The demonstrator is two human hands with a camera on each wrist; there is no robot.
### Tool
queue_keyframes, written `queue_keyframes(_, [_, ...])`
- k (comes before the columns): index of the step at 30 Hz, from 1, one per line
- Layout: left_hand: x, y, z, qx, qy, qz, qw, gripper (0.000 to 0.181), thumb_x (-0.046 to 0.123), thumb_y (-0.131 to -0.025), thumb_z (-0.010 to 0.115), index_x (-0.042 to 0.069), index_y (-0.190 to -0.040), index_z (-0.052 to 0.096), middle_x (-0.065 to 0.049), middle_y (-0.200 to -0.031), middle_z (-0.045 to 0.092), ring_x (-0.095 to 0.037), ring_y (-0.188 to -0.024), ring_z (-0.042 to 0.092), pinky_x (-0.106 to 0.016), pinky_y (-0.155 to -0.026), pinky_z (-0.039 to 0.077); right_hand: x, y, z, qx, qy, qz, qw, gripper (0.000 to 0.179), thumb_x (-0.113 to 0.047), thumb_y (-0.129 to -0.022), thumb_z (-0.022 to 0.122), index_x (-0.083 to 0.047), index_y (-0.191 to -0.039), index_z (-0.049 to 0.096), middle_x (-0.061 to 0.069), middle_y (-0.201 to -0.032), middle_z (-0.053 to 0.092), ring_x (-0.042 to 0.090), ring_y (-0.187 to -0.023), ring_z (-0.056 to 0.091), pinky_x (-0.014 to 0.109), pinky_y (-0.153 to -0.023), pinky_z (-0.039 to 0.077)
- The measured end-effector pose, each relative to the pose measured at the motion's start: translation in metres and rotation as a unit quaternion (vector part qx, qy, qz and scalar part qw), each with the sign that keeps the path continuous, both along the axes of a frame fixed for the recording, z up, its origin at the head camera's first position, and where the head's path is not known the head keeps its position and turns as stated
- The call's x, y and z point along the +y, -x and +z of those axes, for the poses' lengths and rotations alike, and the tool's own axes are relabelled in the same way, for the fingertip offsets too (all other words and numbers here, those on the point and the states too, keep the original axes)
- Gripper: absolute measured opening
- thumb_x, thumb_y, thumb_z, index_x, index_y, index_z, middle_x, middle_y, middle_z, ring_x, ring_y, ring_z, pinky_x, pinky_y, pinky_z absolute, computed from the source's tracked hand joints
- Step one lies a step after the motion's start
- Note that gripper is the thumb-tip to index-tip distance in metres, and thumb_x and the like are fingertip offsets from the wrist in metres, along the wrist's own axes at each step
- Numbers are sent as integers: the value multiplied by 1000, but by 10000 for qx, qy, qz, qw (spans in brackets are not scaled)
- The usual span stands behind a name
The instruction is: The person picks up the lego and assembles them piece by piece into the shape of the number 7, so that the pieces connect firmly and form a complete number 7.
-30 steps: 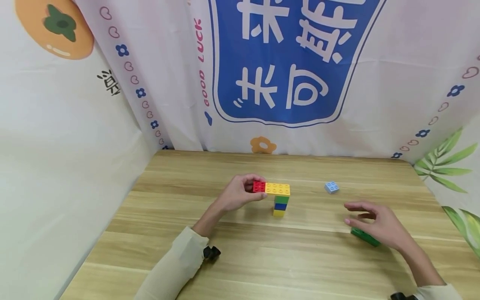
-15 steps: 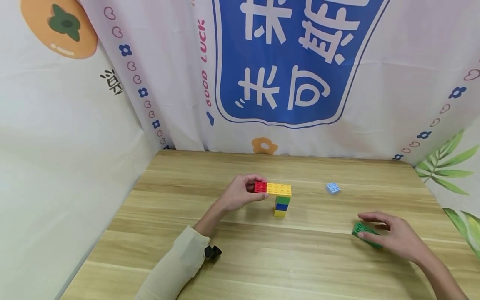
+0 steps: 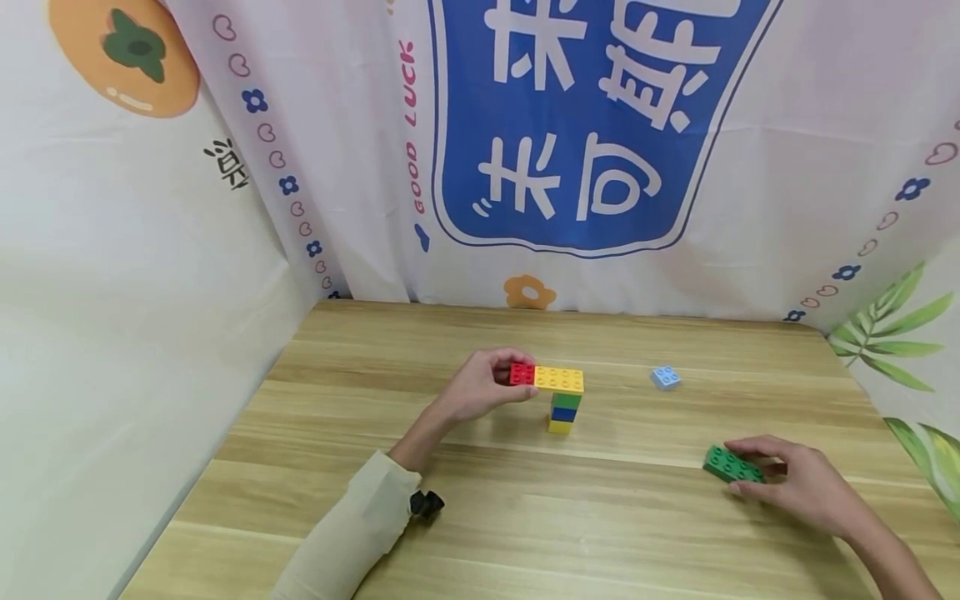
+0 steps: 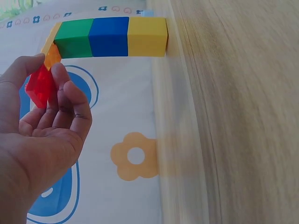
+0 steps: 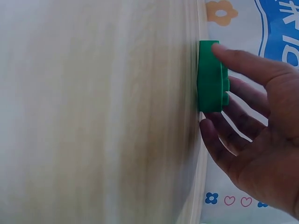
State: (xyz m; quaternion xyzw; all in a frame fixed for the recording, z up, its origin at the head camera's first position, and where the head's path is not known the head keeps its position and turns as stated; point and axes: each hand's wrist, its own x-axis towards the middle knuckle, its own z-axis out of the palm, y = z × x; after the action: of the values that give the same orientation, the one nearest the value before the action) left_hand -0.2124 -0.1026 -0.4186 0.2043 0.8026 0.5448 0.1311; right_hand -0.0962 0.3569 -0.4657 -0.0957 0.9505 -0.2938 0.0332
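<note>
My left hand (image 3: 476, 385) pinches a red brick (image 3: 522, 373) between thumb and fingers. The red brick sits at the left end of a long yellow brick (image 3: 558, 379), which lies across the top of a small tower. Below it are a green brick (image 4: 74, 37), a blue brick (image 4: 109, 36) and a yellow bottom brick (image 4: 147, 36) that stands on the table. At the right, my right hand (image 3: 806, 487) holds the right end of a long green brick (image 3: 731, 465), thumb on the near side and fingers beyond. That brick rests on the table, studs up.
A light blue brick (image 3: 665, 377) lies on the wooden table (image 3: 525, 517), behind and right of the tower. Printed white cloth (image 3: 360, 208) hangs along the table's back edge and both sides.
My right hand has come down and toward the right, from above the long green brick to its right end. The left hand keeps its hold on the red brick.
</note>
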Motion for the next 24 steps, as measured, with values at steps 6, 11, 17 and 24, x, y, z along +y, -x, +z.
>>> queue_keyframes(6, [0, 0, 0, 29, -25, -17, 10000, 36, 15, -94, 84, 7, -127, 72, -10, -115, 77, -15, -94, 69, -23, -81, 60, -1, 3, -1, 123, -133, -38, 9998, 47, -20, -83, 93, -7, -125, 77, 13, -116, 79, -12, -91, 60, 22, -72, 61])
queue_keyframes(11, [0, -1, 1, 12, -4, 9, 10000, 37, 15, -94, 84, 8, -128, 73, -9, -116, 77, -15, -94, 69, -23, -82, 60, -7, 5, 0, 197, -107, -31, 9997, 44, -15, -84, 93, -7, -124, 78, 11, -113, 78, -10, -90, 60, 21, -71, 60])
queue_keyframes(17, [1, -2, 2, 17, 50, 38, 10000, 37, 16, -94, 85, 9, -128, 73, -9, -117, 76, -16, -94, 68, -24, -83, 60, -25, 12, 3, 347, 135, -8, 9993, 43, -16, -84, 93, -7, -124, 78, 15, -118, 78, -9, -94, 61, 21, -74, 62])
queue_keyframes(24, [1, -3, 2, 34, 73, 43, 10000, 37, 16, -94, 85, 9, -128, 73, -9, -117, 76, -16, -95, 69, -24, -84, 60, -53, 25, 12, 508, 394, 70, 9979, 44, -18, -87, 91, -7, -127, 77, 19, -124, 77, 18, -102, 73, 21, -77, 62])
